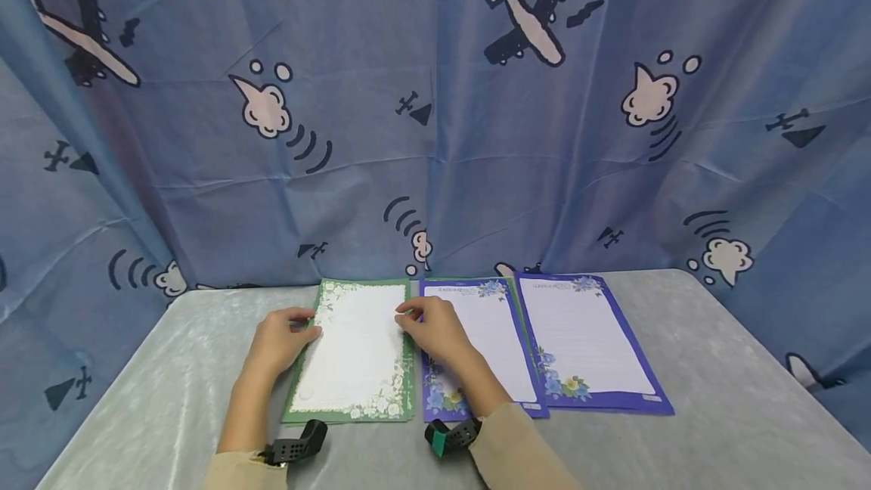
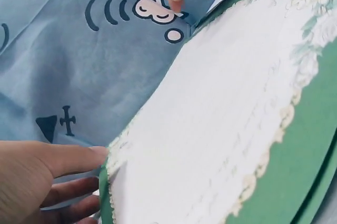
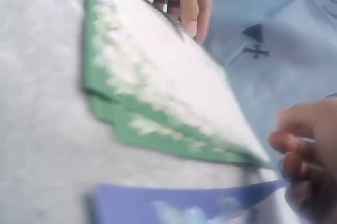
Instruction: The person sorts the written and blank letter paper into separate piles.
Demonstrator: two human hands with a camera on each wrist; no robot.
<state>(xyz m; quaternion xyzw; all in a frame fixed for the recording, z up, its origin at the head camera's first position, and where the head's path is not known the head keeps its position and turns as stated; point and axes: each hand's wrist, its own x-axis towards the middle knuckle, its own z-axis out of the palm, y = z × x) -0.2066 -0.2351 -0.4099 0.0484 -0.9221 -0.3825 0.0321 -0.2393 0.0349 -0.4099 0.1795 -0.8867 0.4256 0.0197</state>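
White letter paper with a green floral border [image 1: 357, 354] lies in a stack on the table, its sheet edges slightly offset. At its left edge is my left hand [image 1: 280, 339], thumb and fingers fairly straight and touching the side of the stack. My right hand [image 1: 432, 327] hovers by the stack's upper right edge, fingers loosely bent, with nothing visible between them. In the right wrist view the right hand [image 3: 310, 155] appears beside the green corner, though blur hides whether it touches. Under the right forearm lies purple-bordered letter paper [image 1: 483, 354] with blue flowers.
Another purple-bordered sheet [image 1: 588, 346] lies further right, overlapping its neighbour's edge. Green paper shows beneath the middle purple sheet. A pale cloth covers the table [image 1: 735, 414], and a blue curtain [image 1: 367, 119] with airplane prints hangs behind it.
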